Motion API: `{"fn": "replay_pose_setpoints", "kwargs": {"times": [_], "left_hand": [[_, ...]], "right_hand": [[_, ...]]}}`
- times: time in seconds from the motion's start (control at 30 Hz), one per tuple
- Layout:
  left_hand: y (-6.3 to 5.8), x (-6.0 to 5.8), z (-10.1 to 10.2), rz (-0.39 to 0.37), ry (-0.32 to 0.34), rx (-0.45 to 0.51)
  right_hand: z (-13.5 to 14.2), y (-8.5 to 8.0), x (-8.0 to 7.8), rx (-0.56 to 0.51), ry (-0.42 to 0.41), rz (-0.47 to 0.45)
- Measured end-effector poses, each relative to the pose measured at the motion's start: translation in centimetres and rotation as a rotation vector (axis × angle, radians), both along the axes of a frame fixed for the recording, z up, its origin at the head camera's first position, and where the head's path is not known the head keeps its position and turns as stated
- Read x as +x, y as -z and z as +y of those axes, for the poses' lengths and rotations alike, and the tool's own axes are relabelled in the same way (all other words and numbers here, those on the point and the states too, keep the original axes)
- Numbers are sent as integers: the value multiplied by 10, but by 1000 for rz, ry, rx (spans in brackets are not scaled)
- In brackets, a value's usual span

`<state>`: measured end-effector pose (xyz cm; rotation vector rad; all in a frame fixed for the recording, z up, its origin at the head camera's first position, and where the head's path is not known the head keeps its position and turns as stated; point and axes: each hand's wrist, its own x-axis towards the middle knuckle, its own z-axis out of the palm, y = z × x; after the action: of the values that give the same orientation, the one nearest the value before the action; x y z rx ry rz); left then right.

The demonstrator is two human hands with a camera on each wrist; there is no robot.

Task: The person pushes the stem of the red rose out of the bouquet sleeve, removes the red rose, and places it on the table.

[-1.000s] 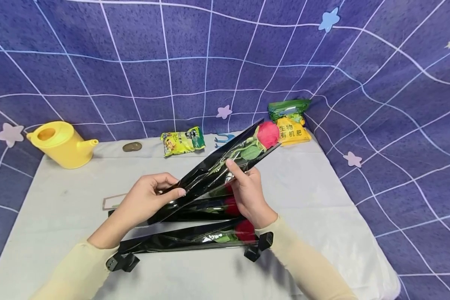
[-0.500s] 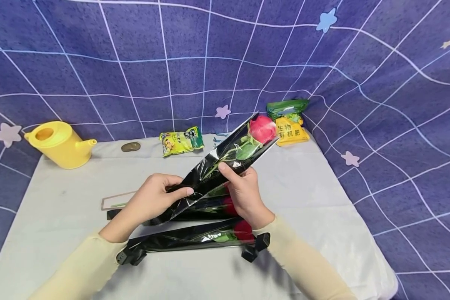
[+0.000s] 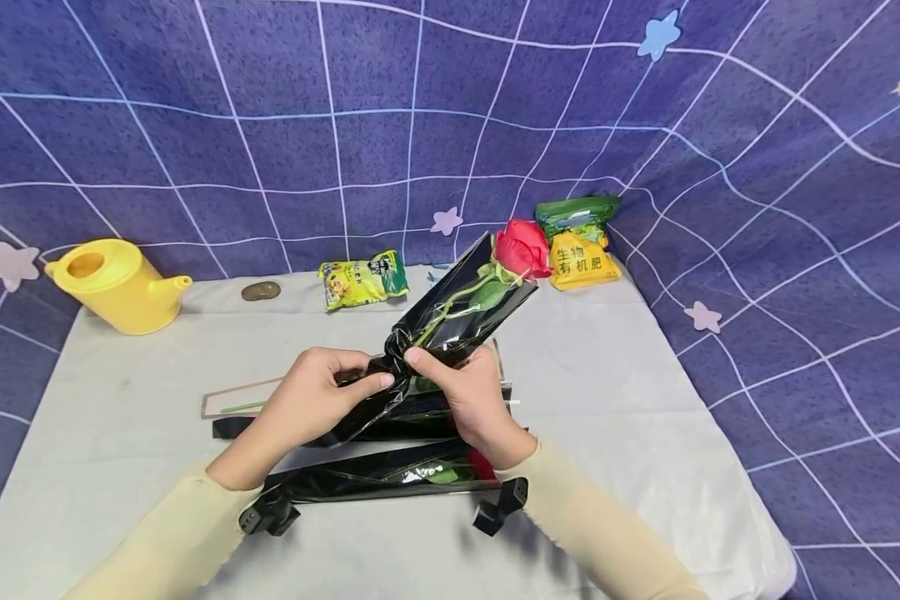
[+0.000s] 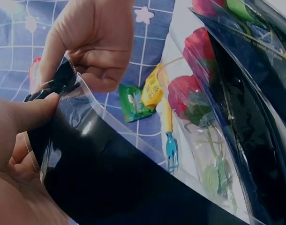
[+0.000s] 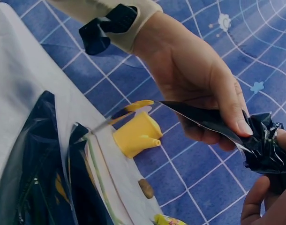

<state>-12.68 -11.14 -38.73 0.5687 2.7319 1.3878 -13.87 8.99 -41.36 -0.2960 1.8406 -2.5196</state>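
Note:
A single red rose (image 3: 522, 250) in a black-and-clear sleeve (image 3: 457, 312) is held up slantwise above the table, its bloom toward the back right. My left hand (image 3: 318, 392) grips the sleeve's lower part. Close beside it, my right hand (image 3: 476, 387) pinches the wrap just below the leaves, where the film is bunched and creased. In the left wrist view, the thumb of my left hand (image 4: 21, 131) presses on the black film. Underneath lie more sleeved roses: one black sleeve (image 3: 367, 475) in front, another black sleeve (image 3: 412, 421) behind, and a clear pink-edged sleeve (image 3: 232, 400).
A yellow watering can (image 3: 120, 287) stands at the back left, with a brown stone-like oval (image 3: 261, 290) beside it. Along the back are a yellow-green packet (image 3: 363, 281), a yellow packet (image 3: 583, 262) and a green packet (image 3: 577, 212). A blue fork (image 4: 171, 145) lies near them.
My right hand has slid down the sleeve toward my left hand, and the wrap between them has become gathered. The rose has tipped more upright.

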Motion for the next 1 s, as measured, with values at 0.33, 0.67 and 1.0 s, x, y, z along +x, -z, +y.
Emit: {"fn": "replay_pose_setpoints", "kwargs": {"times": [0.33,0.67,1.0], "left_hand": [[2,1,-1,16,19,1],[-1,3,-16,-33,31,-54],[-8,-6,-10,-54,72,-16]], "right_hand": [[2,1,0,-29,-15,9],[20,-10,-13,-124,-4,-6],[11,-4,-8,-105,-30,-17]]}}
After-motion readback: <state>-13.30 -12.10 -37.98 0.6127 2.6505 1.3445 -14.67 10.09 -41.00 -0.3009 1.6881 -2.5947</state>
